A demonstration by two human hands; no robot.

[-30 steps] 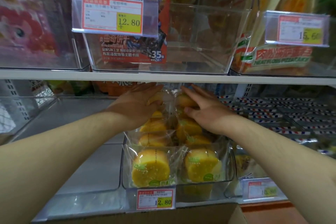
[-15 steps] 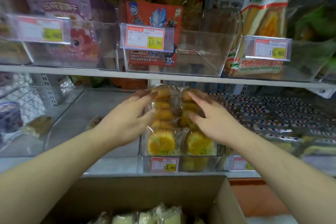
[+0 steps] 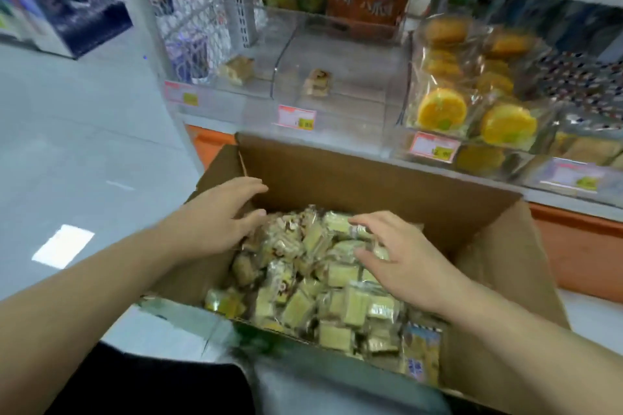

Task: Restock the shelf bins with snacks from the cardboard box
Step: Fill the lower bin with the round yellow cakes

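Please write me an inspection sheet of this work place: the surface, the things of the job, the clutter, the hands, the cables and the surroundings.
Surface: grey floor beside the shelf; a bright patch of light on it.
Job's things: open cardboard box full of small wrapped snacks; middle bin holds one snack, left bin one; right bin filled with yellow cakes.
Clutter: nothing seen.
Hands: left hand and right hand are over the snacks, fingers spread, no grip on anything.
Cables: nothing seen.
Surroundings: price tags on the bins; dark display far left.
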